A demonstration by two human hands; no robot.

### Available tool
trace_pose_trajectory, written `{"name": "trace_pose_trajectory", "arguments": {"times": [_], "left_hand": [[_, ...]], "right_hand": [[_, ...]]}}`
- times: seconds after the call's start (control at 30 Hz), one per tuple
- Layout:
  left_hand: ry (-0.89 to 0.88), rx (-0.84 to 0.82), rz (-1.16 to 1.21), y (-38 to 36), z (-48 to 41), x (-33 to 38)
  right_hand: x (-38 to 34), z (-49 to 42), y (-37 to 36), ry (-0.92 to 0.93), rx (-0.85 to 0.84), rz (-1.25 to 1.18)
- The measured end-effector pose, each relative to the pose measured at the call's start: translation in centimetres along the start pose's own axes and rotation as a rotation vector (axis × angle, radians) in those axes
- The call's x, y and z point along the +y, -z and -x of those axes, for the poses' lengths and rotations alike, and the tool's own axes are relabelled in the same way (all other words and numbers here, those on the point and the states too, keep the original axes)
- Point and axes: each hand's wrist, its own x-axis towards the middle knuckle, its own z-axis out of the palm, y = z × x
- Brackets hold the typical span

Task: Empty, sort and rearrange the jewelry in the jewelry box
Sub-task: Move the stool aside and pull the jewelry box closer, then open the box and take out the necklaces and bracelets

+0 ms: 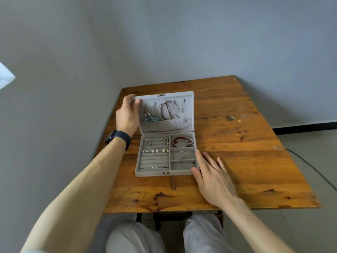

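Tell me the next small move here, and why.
Probably the right hand should lift the red bracelet out onto the table. The left hand holds the lid open, the right hand lies flat by the front corner of the jewelry box, and no jewelry lies on the table yet.

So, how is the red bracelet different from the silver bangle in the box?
The red bracelet is dark red with a pale section; the silver bangle is plain thin metal. The red bracelet lies in the rear right compartment, the silver bangle in the one just in front of it. Both lie flat in the jewelry box.
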Motion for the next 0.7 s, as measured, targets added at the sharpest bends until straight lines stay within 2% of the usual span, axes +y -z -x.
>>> {"name": "trace_pose_trajectory", "arguments": {"times": [0.43, 0.57, 0.7], "left_hand": [[0.095, -0.053, 0.071, -1.2, -1.6, -0.7], [0.158, -0.116, 0.039, -0.9, -1.0, -0.6], [0.22, -0.252, -0.088, 0.1, 1.2, -1.4]], "right_hand": [[-0.1, -0.1, 0.3, -0.019, -0.06, -0.008], [-0.3, 0.0, 0.6, -0.028, -0.081, -0.01], [-0.5, 0.1, 1.0, -0.024, -0.091, -0.012]]}}
